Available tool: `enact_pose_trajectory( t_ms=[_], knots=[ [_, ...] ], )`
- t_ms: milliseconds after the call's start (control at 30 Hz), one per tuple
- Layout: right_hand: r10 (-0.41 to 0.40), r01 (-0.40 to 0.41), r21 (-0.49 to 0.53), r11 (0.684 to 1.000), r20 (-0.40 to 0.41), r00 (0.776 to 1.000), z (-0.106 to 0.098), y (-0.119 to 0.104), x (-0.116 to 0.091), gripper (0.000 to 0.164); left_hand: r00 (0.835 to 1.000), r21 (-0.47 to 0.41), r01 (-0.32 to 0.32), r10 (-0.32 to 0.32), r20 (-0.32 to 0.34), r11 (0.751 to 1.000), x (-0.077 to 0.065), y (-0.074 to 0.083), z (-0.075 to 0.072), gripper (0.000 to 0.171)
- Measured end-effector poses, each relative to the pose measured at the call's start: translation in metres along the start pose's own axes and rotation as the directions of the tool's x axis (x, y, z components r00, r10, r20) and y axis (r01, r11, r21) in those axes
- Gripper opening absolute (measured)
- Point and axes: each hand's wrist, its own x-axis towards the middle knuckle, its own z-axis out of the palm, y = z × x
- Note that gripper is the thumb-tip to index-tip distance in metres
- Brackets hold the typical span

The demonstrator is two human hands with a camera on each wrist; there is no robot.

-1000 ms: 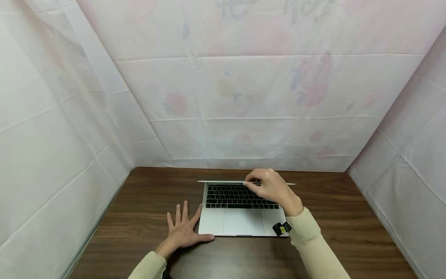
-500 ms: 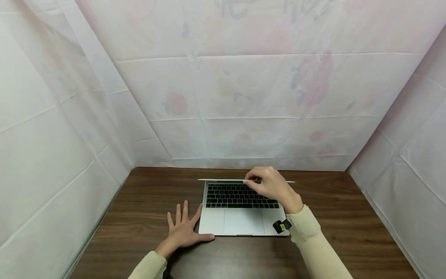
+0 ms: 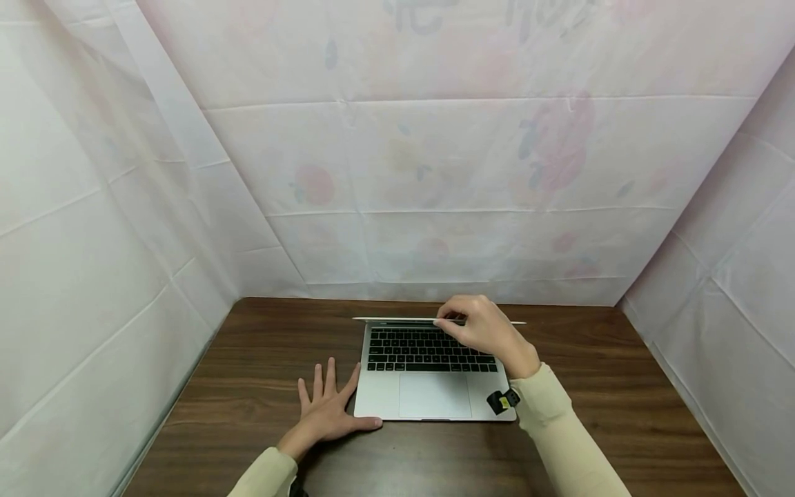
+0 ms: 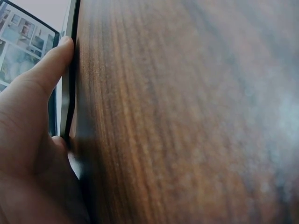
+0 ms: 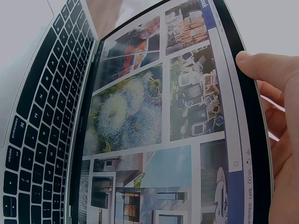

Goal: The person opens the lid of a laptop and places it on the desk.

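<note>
A silver laptop [image 3: 379, 398] stands unfolded on the wooden table, its black keyboard [image 5: 51, 107] toward the person. From the head its raised lid [image 3: 391, 319] appears almost edge-on. My right hand [image 3: 481, 331] pinches the lid's top edge, with the thumb [image 5: 261, 65] on the screen side and the other fingers behind. Pictures in a grid fill the lit screen [image 5: 131, 105]. My left hand [image 3: 326, 415] is spread beside the laptop's front left corner; its thumb [image 4: 53, 63] lies on the front edge and the fingers reach over the tabletop.
The dark wood table [image 3: 248, 373] extends on both sides of the laptop. Pale fabric sheets [image 3: 435, 172] with faint fruit prints hang behind it and at both sides. A small black device [image 3: 503, 402] is strapped at the right wrist.
The lid's top edge has shifted slightly upward in the head view, showing a little more of the strip above the keyboard. My right hand moves with it; the left hand stays put.
</note>
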Motion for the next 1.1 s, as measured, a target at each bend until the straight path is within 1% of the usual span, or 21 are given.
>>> enact_pose_trajectory(
  t_ms=[167, 267, 600, 933, 1100],
  knots=[
    [-0.006, 0.006, 0.0, 1.0, -0.006, 1.0, -0.0018, 0.0, 0.0025, 0.004, 1.0, 0.01, -0.001, 0.001, -0.005, 1.0, -0.0014, 0.001, -0.0008, 0.122],
    [-0.011, 0.011, 0.004, 1.0, -0.007, 1.0, -0.0026, 0.0, 0.0034, 0.006, 1.0, 0.013, 0.0, 0.0, -0.003, 1.0, -0.0017, 0.0013, -0.0009, 0.123],
    [-0.017, 0.017, -0.002, 1.0, -0.01, 1.0, -0.0023, 0.002, 0.0044, 0.003, 1.0, 0.012, -0.001, 0.001, -0.011, 1.0, -0.0011, 0.0004, 0.0004, 0.123],
    [0.0, 0.0, 0.002, 1.0, 0.019, 1.0, -0.0039, 0.0069, 0.0058, 0.006, 1.0, 0.005, -0.006, 0.006, -0.02, 1.0, -0.0006, 0.0011, 0.0013, 0.122],
    [0.013, -0.013, 0.011, 1.0, 0.022, 1.0, -0.005, 0.008, 0.0076, 0.006, 0.999, -0.025, -0.018, 0.017, -0.042, 1.0, 0.0049, -0.0044, 0.0087, 0.125]
  ],
)
